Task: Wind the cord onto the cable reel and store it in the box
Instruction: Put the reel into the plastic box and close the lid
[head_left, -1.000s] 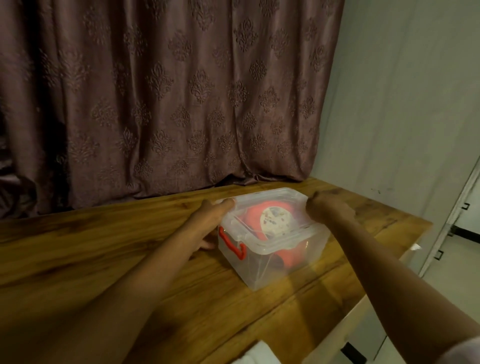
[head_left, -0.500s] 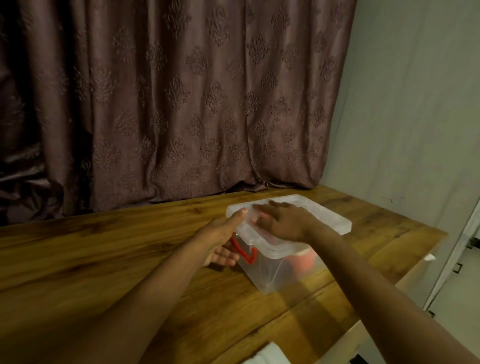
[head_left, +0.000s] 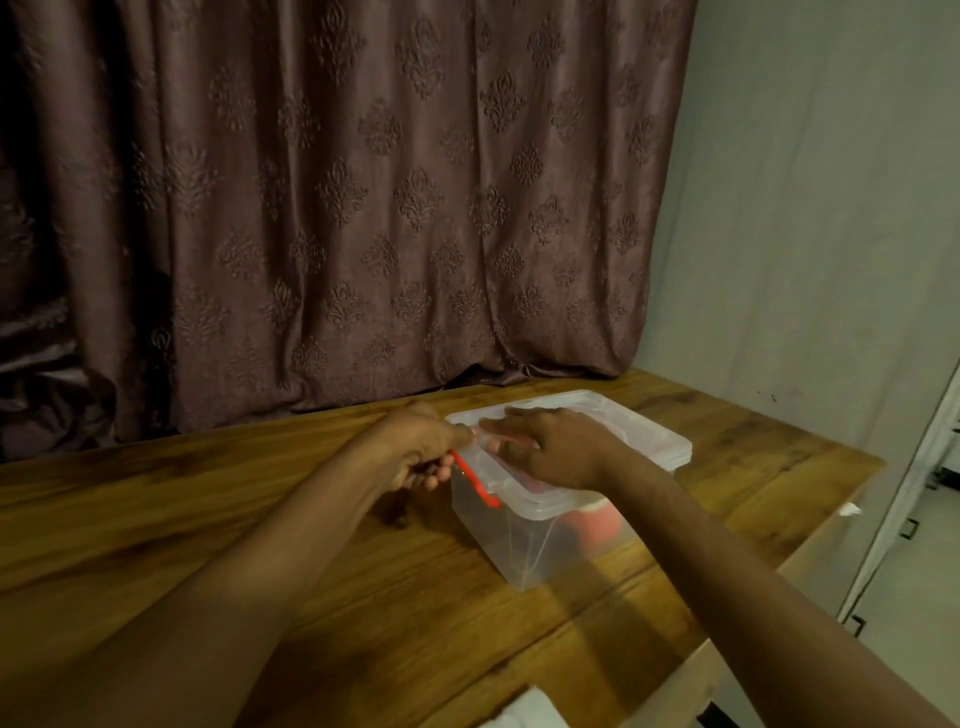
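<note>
Pinching the red latch (head_left: 475, 480) at the near left end of the box (head_left: 524, 545), my left hand (head_left: 415, 452) has its fingers curled round the clip and its thumb up against the lid's edge. My right hand (head_left: 550, 449) lies flat on the lid (head_left: 670, 447), fingers straight and spread, palm pressing down.

Curtain (head_left: 332, 208): dark brownish-purple, patterned with embossed motifs, hanging behind the table and reaching down to its far edge.

Wall (head_left: 810, 208): pale, plain, to the right of the curtain.

Table (head_left: 208, 519): wooden, grain running left to right, its right end just beyond the box.

Box: clear plastic, standing on the table towards its right end, lid seated on top.

Lid: translucent, rimmed, covering the whole box.

Cable reel (head_left: 595, 525): orange-red, inside the box, seen through the clear front wall below my right wrist. I cannot tell how the cord lies on it.

Latch: red, hinged on the box's left end, partly hidden by my left fingers.

White object (head_left: 524, 712): at the bottom edge, on the near side of the table; too little shows to say what it is.
</note>
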